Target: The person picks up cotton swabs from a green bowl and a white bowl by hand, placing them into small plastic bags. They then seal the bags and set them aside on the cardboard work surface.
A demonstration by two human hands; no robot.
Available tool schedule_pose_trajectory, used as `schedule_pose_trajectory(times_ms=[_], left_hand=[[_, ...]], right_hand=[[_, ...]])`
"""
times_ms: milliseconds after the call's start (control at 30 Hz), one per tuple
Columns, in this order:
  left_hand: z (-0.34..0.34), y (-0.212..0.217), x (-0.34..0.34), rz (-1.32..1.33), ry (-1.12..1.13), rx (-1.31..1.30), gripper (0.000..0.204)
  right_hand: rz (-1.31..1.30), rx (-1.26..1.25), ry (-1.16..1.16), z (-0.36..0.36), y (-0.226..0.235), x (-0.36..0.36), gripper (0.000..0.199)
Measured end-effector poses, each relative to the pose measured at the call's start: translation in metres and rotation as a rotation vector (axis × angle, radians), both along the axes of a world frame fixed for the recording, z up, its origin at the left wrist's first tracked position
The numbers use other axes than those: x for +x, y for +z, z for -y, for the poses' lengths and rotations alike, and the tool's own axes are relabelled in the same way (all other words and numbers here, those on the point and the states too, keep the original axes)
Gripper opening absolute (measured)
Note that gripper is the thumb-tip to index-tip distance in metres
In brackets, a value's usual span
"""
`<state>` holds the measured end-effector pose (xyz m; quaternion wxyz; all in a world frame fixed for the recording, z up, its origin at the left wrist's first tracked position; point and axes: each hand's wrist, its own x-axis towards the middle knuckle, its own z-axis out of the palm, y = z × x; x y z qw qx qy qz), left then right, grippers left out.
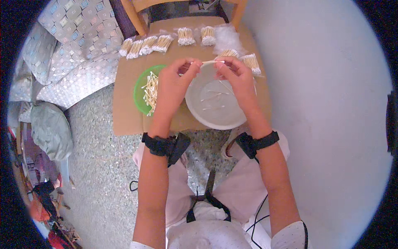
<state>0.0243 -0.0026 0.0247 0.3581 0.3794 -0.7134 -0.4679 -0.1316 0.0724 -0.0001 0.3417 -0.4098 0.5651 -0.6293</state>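
Cotton swab (209, 62) crosswise, pinched between left fingers (193, 69) and right fingers (226, 72).

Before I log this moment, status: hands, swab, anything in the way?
Left hand and right hand pinching one cotton swab near its ends. Nothing blocking swab's middle. Left hand partly hiding green bowl.

Head view: from the person's head, left one of a side-by-side pair
Facing: steeply down over the lap (240, 186) to the cardboard (125, 99)
Nearness: torso (207, 233) closest, left hand (175, 81) and right hand (239, 79) farther
Forearms (153, 186): rising from the lower edge
Edges: fisheye-bent, corners dark
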Motion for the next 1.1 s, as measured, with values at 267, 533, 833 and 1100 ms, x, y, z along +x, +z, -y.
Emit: schedule_pose_trajectory(times_ms=[267, 533, 833, 1100], left_hand=[[0.000, 0.004, 0.003, 0.035, 0.025, -0.110, 0.021], [-0.005, 0.006, 0.002, 0.032, 0.089, -0.191, 0.019], [0.025, -0.024, 0.038, 0.412, -0.004, -0.722, 0.067], [0.023, -0.030, 0.045, 0.462, -0.223, -0.201, 0.073]], right_hand=[[0.096, -0.097, 0.039, 0.003, 0.007, 0.002, 0.025], [0.219, -0.133, 0.037, 0.007, 0.009, 0.009, 0.029], [0.089, -0.060, 0.053, 0.027, -0.021, 0.010, 0.020], [-0.122, -0.013, 0.178, 0.038, -0.038, 0.028, 0.015]])
